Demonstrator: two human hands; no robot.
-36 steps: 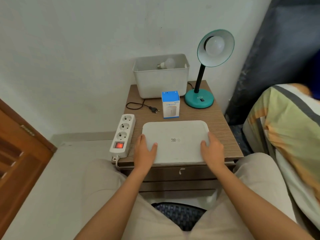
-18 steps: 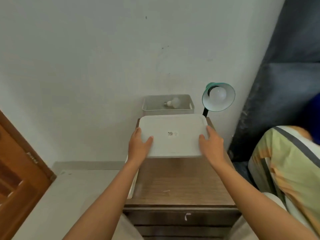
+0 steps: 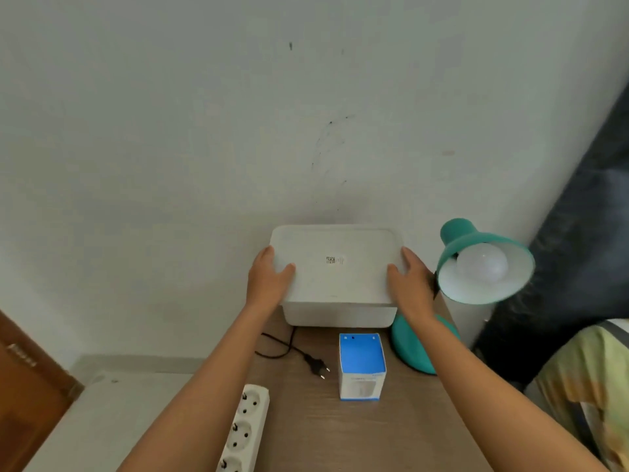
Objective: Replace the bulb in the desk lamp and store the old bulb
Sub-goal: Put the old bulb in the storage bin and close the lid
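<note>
A white lid (image 3: pixel 335 264) lies on top of the white storage bin (image 3: pixel 337 315) at the back of the wooden nightstand (image 3: pixel 340 434). My left hand (image 3: pixel 269 279) grips the lid's left edge and my right hand (image 3: pixel 406 282) grips its right edge. The old bulb inside the bin is hidden under the lid. To the right stands the teal desk lamp (image 3: pixel 456 243) with a white bulb (image 3: pixel 481 265) in its shade; its base (image 3: pixel 413 349) is partly behind my right forearm. A blue and white bulb box (image 3: pixel 362 366) stands in front of the bin.
The lamp's black plug (image 3: pixel 315 364) lies unplugged on the nightstand. A white power strip (image 3: pixel 243 427) runs along the left edge. A wall is behind, a wooden door (image 3: pixel 23 396) at lower left, a dark curtain (image 3: pixel 585 267) and bedding (image 3: pixel 589 379) at right.
Both hands lifted the lid from the front of the nightstand, carried it back and set it down onto the bin. The bulb in the bin is now covered.
</note>
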